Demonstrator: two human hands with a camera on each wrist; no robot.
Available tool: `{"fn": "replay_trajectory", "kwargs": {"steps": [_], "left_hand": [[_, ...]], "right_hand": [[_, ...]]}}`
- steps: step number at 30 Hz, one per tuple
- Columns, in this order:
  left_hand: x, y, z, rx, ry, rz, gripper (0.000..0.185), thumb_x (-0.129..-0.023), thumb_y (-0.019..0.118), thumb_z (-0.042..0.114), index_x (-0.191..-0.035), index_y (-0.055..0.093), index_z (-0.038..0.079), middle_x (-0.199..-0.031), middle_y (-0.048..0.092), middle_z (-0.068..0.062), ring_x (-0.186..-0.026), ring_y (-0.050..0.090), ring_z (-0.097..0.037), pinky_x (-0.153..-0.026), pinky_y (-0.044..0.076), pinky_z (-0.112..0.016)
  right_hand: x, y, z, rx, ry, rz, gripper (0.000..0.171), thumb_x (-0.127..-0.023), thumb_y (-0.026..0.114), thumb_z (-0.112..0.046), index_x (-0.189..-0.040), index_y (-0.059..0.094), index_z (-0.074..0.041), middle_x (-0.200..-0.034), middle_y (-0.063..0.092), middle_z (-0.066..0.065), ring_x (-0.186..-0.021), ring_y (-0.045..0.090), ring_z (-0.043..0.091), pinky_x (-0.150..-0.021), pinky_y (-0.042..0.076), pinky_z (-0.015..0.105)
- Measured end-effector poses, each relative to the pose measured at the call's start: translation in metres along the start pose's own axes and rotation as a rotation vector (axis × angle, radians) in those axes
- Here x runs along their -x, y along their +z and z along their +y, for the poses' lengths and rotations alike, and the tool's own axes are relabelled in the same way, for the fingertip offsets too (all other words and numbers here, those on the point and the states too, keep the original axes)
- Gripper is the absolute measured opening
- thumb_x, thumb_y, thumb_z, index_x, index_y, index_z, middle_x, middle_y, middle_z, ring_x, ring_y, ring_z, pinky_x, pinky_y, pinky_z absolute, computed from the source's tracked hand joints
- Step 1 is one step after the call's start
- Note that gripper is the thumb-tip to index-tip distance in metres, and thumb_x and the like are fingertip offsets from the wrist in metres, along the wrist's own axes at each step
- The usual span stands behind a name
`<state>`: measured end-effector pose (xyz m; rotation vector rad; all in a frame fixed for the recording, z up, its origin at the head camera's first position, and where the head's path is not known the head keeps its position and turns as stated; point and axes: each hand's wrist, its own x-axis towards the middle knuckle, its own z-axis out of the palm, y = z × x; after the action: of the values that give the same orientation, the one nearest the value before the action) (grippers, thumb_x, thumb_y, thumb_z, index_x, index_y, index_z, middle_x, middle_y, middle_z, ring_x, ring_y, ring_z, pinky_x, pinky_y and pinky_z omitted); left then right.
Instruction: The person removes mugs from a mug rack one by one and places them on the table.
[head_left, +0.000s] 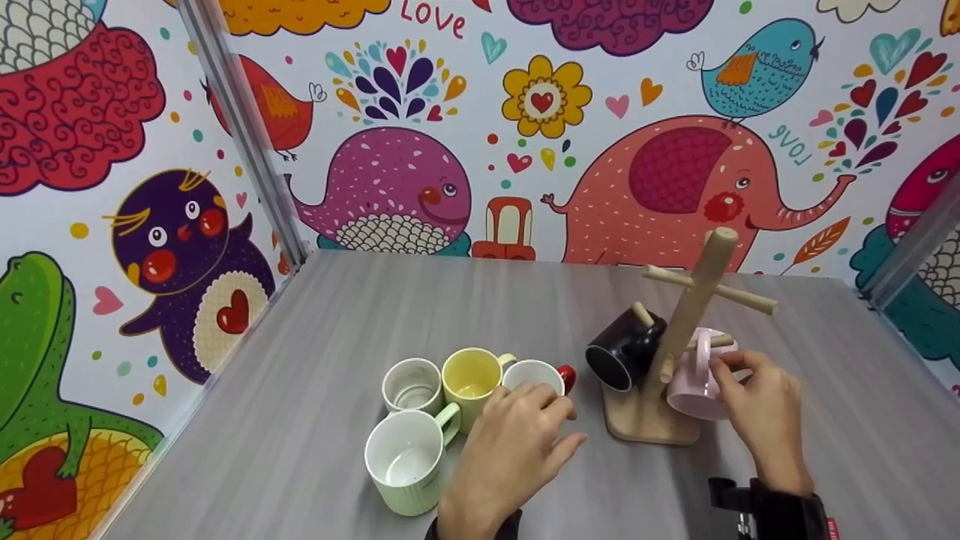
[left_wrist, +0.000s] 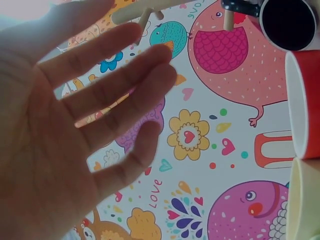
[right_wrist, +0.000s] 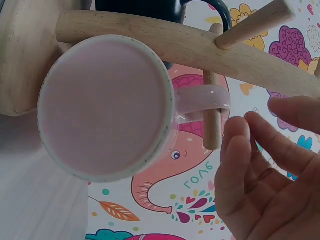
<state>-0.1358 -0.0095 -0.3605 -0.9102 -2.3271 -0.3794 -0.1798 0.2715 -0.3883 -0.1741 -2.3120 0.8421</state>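
A pink mug (head_left: 694,390) hangs by its handle from a lower peg of the wooden mug rack (head_left: 690,315); the right wrist view looks straight into its mouth. My right hand (head_left: 769,405) is beside that handle, its fingertips (right_wrist: 240,127) just off it with nothing between them. On the rack's other side hangs a black mug (head_left: 619,352), tilted mouth-down. My left hand (head_left: 510,450) hovers with spread fingers in front of a red mug (head_left: 532,373) with a white inside, partly covering it. Nothing is in its palm (left_wrist: 40,150).
Left of the red mug stand a yellow mug (head_left: 469,375), a white cup (head_left: 412,386) and, nearer, a light green mug (head_left: 405,465), all upright and close together. The rack's upper pegs (head_left: 754,298) stick out bare. A patterned wall (head_left: 450,90) stands behind the grey table (head_left: 300,420).
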Motion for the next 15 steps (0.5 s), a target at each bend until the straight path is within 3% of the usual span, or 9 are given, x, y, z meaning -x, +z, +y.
{"fn": "replay_trajectory", "kwargs": {"steps": [6,15], "left_hand": [[0.0,-0.001,0.001,-0.004,-0.008,0.008,0.019,-0.076,0.07,0.035,-0.083,0.064,0.019,-0.079,0.053,0.009,-0.081,0.054,-0.008,-0.069,0.042,-0.028],[0.001,-0.002,0.001,-0.027,-0.002,0.015,0.019,-0.075,0.07,0.036,-0.081,0.063,0.019,-0.078,0.052,0.009,-0.08,0.053,-0.009,-0.069,0.041,-0.028]], "right_hand": [[-0.002,0.006,0.002,-0.041,0.103,-0.07,0.015,-0.081,0.065,-0.01,-0.089,0.069,0.001,-0.057,0.062,0.006,-0.043,0.05,-0.002,-0.043,0.036,0.016],[-0.006,0.017,0.0,-0.318,0.289,-0.135,0.02,-0.085,0.057,-0.001,-0.099,0.061,0.012,-0.08,0.064,0.018,-0.048,0.059,0.006,-0.047,0.049,0.021]]}}
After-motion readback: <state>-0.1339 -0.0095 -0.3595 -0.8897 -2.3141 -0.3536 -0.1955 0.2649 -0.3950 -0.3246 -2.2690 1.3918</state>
